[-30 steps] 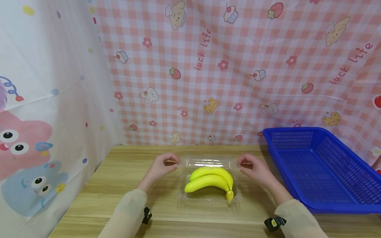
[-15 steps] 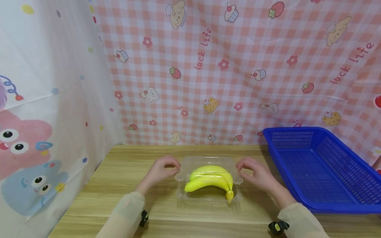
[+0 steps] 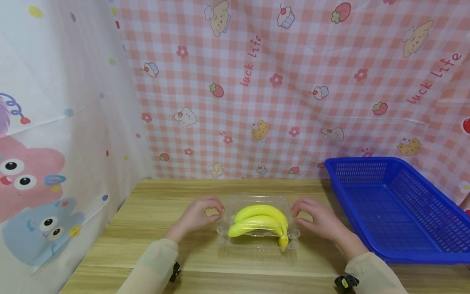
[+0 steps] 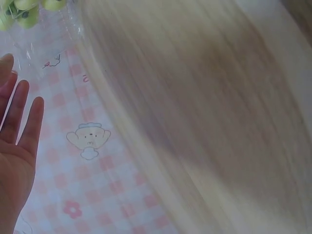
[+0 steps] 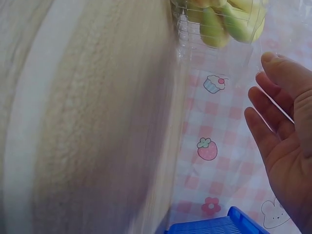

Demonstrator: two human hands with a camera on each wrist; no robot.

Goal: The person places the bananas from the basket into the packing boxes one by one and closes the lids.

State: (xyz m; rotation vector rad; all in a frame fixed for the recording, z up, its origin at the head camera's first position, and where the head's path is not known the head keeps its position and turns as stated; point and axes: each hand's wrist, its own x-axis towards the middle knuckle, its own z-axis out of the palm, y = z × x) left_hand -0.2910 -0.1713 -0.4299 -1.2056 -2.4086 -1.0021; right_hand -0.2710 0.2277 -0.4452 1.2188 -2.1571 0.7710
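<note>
A bunch of yellow bananas (image 3: pixel 258 211) lies in a clear plastic clamshell box (image 3: pixel 253 247) at the middle of the table. The box's clear lid (image 3: pixel 257 199) is hinged at the far side and leans over the bananas, its front edge still raised. My left hand (image 3: pixel 198 216) pinches the lid's left edge between thumb and finger. At the right edge, my right hand (image 3: pixel 318 217) does likewise. The right wrist view shows that hand's thumb (image 5: pixel 278 68) at the plastic edge, with its other fingers spread loosely. Banana tips (image 4: pixel 29 14) appear at the top of the left wrist view.
A blue plastic basket (image 3: pixel 422 256) with perforated walls stands on the right of the wooden table (image 3: pixel 165 257). Behind the table hangs a pink checked curtain (image 3: pixel 238 110), and a white patterned one (image 3: pixel 92 134) hangs at the left.
The lid has swung down from the back towards the front and now covers the bananas. Both hands have come slightly nearer the person with it. Box base and basket stay put.
</note>
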